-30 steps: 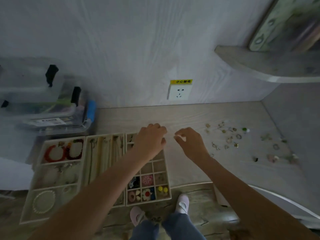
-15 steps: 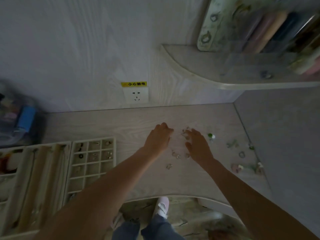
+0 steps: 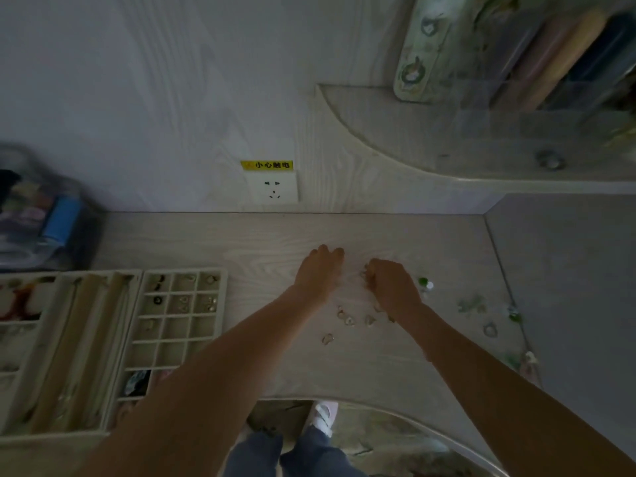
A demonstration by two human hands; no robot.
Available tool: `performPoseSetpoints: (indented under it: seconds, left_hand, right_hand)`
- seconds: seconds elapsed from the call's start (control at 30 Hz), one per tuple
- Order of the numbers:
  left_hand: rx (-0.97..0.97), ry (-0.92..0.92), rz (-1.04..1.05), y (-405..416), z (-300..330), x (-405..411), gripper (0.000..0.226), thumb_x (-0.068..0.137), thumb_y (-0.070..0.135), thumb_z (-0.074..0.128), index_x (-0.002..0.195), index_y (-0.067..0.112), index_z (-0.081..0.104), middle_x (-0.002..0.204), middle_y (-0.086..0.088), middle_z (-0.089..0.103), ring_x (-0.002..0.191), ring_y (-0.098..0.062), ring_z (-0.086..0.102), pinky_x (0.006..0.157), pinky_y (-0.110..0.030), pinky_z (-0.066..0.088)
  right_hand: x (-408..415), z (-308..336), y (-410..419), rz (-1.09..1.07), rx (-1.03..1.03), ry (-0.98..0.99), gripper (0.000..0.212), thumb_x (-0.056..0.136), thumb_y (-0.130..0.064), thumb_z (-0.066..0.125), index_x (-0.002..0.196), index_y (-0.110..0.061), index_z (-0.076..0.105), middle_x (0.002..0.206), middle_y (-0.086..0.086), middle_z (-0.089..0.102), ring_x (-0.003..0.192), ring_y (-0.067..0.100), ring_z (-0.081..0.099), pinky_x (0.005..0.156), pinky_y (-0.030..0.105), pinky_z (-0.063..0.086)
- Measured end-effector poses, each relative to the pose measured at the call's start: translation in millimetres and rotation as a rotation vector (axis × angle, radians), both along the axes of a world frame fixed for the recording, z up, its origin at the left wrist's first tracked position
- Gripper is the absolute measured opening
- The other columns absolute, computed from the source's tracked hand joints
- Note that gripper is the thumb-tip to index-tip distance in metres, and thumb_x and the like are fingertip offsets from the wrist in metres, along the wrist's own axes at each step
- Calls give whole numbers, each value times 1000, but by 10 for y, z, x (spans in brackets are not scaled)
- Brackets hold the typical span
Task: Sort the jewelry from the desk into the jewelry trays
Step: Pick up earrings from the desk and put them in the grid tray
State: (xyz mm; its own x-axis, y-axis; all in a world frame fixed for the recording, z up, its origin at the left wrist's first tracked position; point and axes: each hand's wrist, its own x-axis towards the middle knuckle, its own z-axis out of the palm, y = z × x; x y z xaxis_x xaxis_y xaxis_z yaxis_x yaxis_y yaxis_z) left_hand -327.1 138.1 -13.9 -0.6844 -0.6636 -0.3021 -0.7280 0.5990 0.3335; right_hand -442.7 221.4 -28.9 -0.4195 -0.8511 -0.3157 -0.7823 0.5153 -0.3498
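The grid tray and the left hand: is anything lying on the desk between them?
No. In the head view, the desk between the grid tray and the left hand is bare wood; the loose rings lie right of that hand.

the left hand [image 3: 318, 275] is laid on the pale wooden surface [image 3: 241, 242] with fingers straight, while a small ring [image 3: 364, 272] is pinched at the curled fingertips of the right hand [image 3: 392, 287]. loose rings [image 3: 347, 320] are scattered just below both hands, and a compartment tray [image 3: 180, 318] is seen well apart at the left.
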Motion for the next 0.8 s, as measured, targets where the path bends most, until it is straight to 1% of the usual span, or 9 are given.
performPoseSetpoints:
  seconds: [0.1, 0.2, 0.27, 0.37, 0.5, 0.57, 0.67, 0.73, 0.8]
  left_hand:
    - [70, -3, 63, -32, 10, -20, 22, 93, 4, 47, 114, 2, 51, 112, -17, 49, 102, -31, 52, 87, -35, 45]
    - [96, 17, 76, -41, -7, 12, 21, 92, 5, 51, 112, 1, 52, 111, -18, 50, 101, -31, 53, 85, -35, 46]
    - [114, 45, 76, -29, -49, 72, 19, 91, 8, 54, 109, 0, 54, 110, -17, 52, 98, -30, 55, 82, -32, 45]
    - [162, 147, 112, 0, -110, 178, 18, 89, 14, 60, 103, 3, 57, 104, -11, 54, 95, -24, 55, 78, -26, 41]
    - [249, 300, 155, 43, -82, 273, 14, 87, 16, 64, 97, 7, 58, 95, -6, 63, 90, -18, 60, 79, -26, 47]
    - [266, 344, 173, 48, -41, 313, 15, 87, 15, 64, 97, 7, 58, 93, -5, 64, 87, -15, 60, 77, -24, 47]
    - [289, 382, 192, 60, 18, 376, 16, 86, 14, 65, 100, 8, 61, 94, -3, 64, 86, -12, 59, 75, -17, 45]
    - [338, 415, 231, 65, 65, 416, 16, 86, 15, 64, 101, 10, 63, 92, 3, 63, 85, -7, 58, 71, -8, 43]
    - [421, 450, 299, 79, 115, 440, 9, 86, 15, 63, 94, 14, 65, 83, 10, 63, 78, 2, 60, 66, -3, 42]
  right_hand:
    - [5, -21, -9, -21, -14, -32, 17, 89, -2, 45, 96, -2, 61, 97, 15, 65, 88, 28, 60, 74, 33, 45]
    - [15, -83, 23, -29, -58, -45, 8, 89, -3, 51, 92, -2, 58, 97, 17, 60, 83, 21, 49, 66, 29, 35]
    - [-9, -59, 52, -56, -104, -90, 7, 88, -5, 56, 93, -2, 59, 96, 16, 56, 82, 17, 44, 66, 26, 31]
    - [-65, 48, 131, -49, -158, -195, 13, 85, -5, 63, 97, -2, 64, 95, 12, 57, 83, 16, 50, 73, 24, 40]
    - [-56, 93, 257, 52, -15, -285, 22, 79, -2, 67, 100, -4, 64, 93, 5, 52, 86, 16, 52, 78, 27, 44]
    - [-27, 63, 268, 111, 37, -244, 21, 79, -4, 66, 100, -8, 62, 94, 4, 52, 89, 17, 52, 79, 29, 43]
    - [44, 73, 261, 199, 95, -128, 14, 87, -8, 55, 101, -11, 57, 97, 3, 53, 90, 17, 52, 76, 28, 41]
    - [76, 89, 252, 220, 93, -82, 14, 91, -10, 49, 102, -12, 58, 97, 3, 54, 89, 17, 53, 75, 29, 43]
    - [69, 102, 260, 225, 97, -88, 18, 93, -12, 46, 107, -13, 58, 98, 1, 53, 89, 16, 52, 73, 27, 42]
